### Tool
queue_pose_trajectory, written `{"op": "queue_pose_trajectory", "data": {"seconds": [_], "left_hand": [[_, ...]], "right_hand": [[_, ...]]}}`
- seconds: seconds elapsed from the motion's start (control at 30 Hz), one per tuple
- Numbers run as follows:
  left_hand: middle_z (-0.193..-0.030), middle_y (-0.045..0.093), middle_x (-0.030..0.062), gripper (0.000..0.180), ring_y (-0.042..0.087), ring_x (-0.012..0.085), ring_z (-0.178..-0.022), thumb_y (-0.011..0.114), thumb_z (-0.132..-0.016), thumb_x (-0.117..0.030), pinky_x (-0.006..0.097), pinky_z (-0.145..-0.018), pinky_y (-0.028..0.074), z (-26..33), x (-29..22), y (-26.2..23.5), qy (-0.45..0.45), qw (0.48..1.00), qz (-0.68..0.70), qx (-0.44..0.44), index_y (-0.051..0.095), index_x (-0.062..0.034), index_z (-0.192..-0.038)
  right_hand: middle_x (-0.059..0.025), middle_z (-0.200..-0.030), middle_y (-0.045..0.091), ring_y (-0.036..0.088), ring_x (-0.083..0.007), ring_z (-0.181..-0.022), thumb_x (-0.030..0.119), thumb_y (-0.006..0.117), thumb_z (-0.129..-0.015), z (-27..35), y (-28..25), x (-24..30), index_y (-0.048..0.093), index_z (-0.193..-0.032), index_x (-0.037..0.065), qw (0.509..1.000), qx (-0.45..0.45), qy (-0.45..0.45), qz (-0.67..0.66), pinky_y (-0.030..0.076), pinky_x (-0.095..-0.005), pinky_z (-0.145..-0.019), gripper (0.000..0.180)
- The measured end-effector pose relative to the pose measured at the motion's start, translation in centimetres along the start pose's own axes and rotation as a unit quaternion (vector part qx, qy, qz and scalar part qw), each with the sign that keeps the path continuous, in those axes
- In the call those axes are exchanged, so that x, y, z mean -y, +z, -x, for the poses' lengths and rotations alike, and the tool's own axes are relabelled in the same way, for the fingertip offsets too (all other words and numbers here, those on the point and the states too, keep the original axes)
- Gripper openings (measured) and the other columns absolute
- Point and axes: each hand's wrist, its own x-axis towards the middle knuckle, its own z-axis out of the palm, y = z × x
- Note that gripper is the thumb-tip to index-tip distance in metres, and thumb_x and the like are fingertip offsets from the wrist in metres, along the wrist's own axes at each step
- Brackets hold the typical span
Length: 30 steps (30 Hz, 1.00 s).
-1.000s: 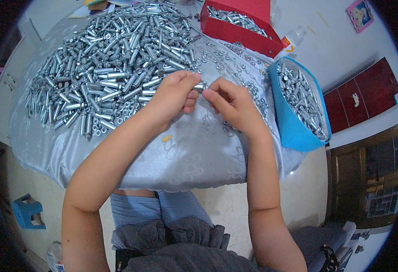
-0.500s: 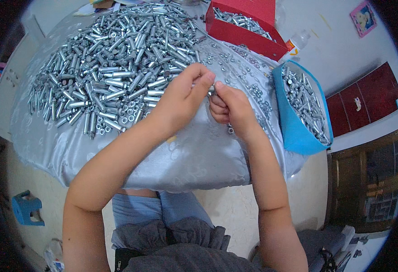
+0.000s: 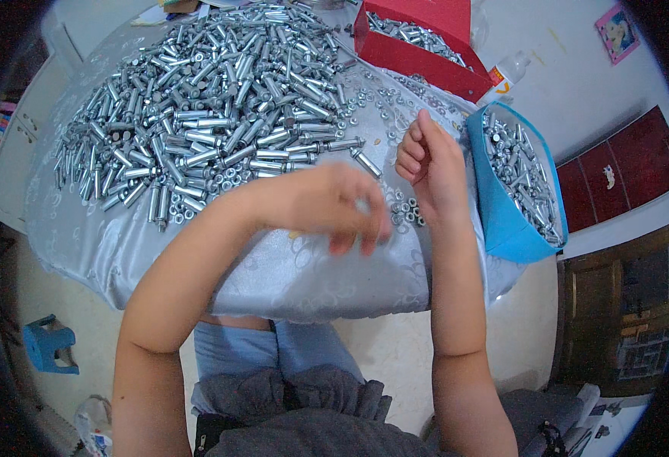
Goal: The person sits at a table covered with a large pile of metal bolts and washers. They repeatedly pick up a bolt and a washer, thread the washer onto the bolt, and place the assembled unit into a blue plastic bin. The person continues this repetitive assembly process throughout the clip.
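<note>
Beyond the left hand [image 3: 342, 204], bolts [image 3: 220, 107] are lying heaped on the tabletop [image 3: 304, 293]. That hand is hovering, blurred, fingers loosely bent; to its right, the right hand [image 3: 432, 160] is showing curled fingers. Whether either is grasping anything cannot be told. Nuts [image 3: 408, 212] are lying between both hands.

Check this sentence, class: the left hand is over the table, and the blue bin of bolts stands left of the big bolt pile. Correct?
No, the side is wrong: in the head view, the blue bin of bolts stands right of the big bolt pile. The left hand is over the table.
</note>
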Motion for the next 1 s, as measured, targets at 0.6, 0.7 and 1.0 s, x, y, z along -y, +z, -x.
{"op": "queue_pose_trajectory", "data": {"seconds": [0.6,0.7,1.0], "left_hand": [[-0.098,0.056,0.0105,0.049,0.059,0.0158,-0.075,0.044,-0.086,-0.041,0.030,-0.071,0.050,-0.6,0.6,-1.2,0.105,0.940,0.304,-0.115,0.043,-0.0005,-0.114],[-0.095,0.056,0.0091,0.050,0.059,0.0173,-0.074,0.051,-0.082,-0.041,0.030,-0.069,0.049,0.0,0.1,-0.9,0.092,0.959,0.254,-0.084,0.044,-0.0012,-0.112],[-0.089,0.057,0.0086,0.044,0.059,0.0155,-0.066,0.050,-0.083,-0.039,0.028,-0.062,0.050,-0.4,0.6,-0.8,0.061,0.959,0.270,-0.067,0.047,-0.0036,-0.109]], "right_hand": [[0.0018,-0.054,0.038,0.035,-0.0071,-0.045,0.028,0.050,-0.086,-0.2,-0.1,-0.1,0.043,-0.067,0.008,0.998,-0.022,-0.007,0.053,0.026,-0.0200,-0.041,0.028],[0.0011,-0.055,0.041,0.036,-0.0064,-0.046,0.026,0.052,-0.085,-0.3,0.3,-0.6,0.045,-0.066,0.007,0.990,-0.037,-0.036,0.129,0.027,-0.0205,-0.042,0.028],[-0.0095,-0.070,0.057,0.055,-0.0187,-0.065,0.015,0.053,-0.080,-5.1,0.2,-3.3,0.057,-0.084,0.002,0.858,-0.011,-0.189,0.477,0.043,-0.0292,-0.061,0.014]]}}
